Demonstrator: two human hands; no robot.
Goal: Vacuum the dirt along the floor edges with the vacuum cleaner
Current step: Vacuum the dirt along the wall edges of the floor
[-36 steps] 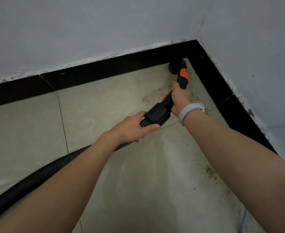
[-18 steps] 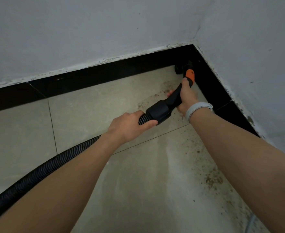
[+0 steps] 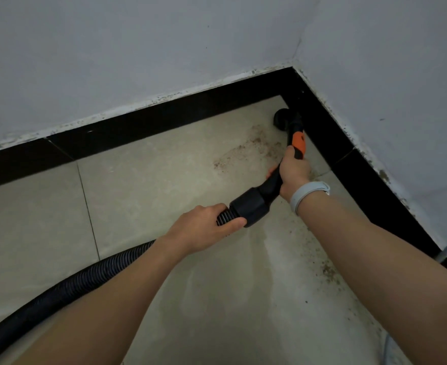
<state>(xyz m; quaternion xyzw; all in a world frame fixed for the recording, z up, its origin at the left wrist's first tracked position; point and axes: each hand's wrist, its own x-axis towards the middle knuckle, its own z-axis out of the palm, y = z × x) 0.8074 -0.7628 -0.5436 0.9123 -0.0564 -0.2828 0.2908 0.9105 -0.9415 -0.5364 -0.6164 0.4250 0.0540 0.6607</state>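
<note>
Head view: your right hand [image 3: 293, 171] gripped the nozzle wand [image 3: 297, 143], left hand [image 3: 204, 227] the hose [image 3: 67, 288]; brush head [image 3: 283, 118] sat in the corner. Dirt patch [image 3: 243, 148] and right-edge specks [image 3: 330, 272] remained.

No readable text, label, brand, number or sign anywhere in view.
</note>
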